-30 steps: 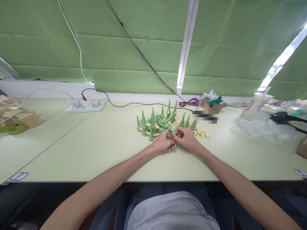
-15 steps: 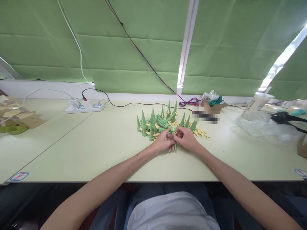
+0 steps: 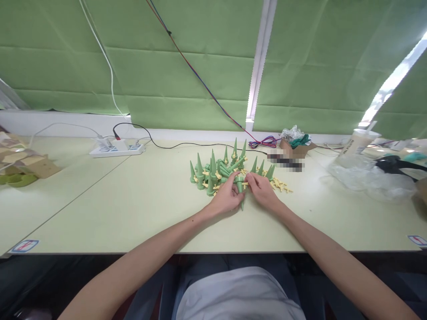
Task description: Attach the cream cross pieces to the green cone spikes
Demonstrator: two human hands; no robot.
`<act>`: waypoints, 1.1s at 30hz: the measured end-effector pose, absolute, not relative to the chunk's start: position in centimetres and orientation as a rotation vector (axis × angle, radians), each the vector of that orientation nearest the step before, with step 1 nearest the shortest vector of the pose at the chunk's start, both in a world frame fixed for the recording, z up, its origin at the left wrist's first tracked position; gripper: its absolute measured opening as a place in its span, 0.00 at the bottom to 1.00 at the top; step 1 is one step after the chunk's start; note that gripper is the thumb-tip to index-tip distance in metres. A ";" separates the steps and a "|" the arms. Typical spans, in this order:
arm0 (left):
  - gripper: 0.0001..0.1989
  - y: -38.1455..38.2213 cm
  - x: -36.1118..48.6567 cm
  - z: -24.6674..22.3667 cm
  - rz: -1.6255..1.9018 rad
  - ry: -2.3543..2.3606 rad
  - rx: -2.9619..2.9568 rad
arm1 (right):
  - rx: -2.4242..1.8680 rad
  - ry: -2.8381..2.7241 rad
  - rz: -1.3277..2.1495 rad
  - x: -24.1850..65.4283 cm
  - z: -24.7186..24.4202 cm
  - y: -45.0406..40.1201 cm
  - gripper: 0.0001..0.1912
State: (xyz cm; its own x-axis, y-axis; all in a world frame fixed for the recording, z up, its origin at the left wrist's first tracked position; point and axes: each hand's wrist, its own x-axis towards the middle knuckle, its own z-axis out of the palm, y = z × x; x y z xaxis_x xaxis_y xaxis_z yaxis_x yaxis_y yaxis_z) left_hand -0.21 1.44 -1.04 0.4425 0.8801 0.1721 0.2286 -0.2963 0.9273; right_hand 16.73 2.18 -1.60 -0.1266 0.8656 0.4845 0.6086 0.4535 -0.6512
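My left hand (image 3: 228, 195) is closed on a green cone-shaped spike (image 3: 240, 187), its wide end up and its tip pointing down toward me. On the right of the spike, a small yellow piece (image 3: 245, 184) sticks out sideways, pinched by the fingertips of my right hand (image 3: 260, 188). Just beyond my hands lies a group of green spikes (image 3: 213, 166), some upright and some on their sides, several with yellow pieces on them. Loose yellow pieces (image 3: 282, 185) are scattered to the right of my right hand.
A white power strip (image 3: 116, 149) sits at the back left, a cardboard box (image 3: 45, 166) at the far left. Behind the spikes are a cable coil (image 3: 267, 142) and an open carton (image 3: 296, 150). On the right stand a cup (image 3: 356, 143) and clear plastic bags (image 3: 370, 178).
The spike in my left hand has turned, so more of its side shows. My right hand has shifted slightly right, and the yellow piece now shows lengthwise between the hands.
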 end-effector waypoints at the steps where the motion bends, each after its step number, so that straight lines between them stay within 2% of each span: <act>1: 0.34 1.5 -0.2 -1.1 0.897 0.970 1.828 | -1.270 -1.809 0.349 16.8 -1.7 2.3 0.20; 4: 0.29 1.6 -0.2 -1.3 0.865 1.056 1.955 | -1.297 -1.777 0.295 17.1 -2.0 2.7 0.14; 8: 0.27 1.8 -0.3 -1.5 0.773 1.159 2.075 | -1.338 -1.767 0.277 17.3 -2.4 3.2 0.10; 20: 0.27 2.0 -0.3 -1.8 0.685 1.252 2.226 | -1.361 -1.915 0.142 17.8 -3.3 4.1 0.20; 26: 0.30 1.8 -0.2 -1.8 0.729 1.206 2.191 | -1.452 -1.983 0.215 17.5 -3.2 4.1 0.24; 33: 0.22 1.4 -0.1 -1.2 0.781 1.155 2.171 | -1.532 -2.093 0.251 17.3 -3.6 4.9 0.26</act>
State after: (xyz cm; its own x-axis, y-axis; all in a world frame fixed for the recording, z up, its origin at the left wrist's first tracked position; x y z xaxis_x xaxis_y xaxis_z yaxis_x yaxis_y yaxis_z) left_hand -0.07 1.41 -1.21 0.4605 0.8568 0.2321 0.5345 -0.4764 0.6981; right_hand 17.30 4.91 -3.59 -0.2174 0.9274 0.3045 0.8290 0.3401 -0.4439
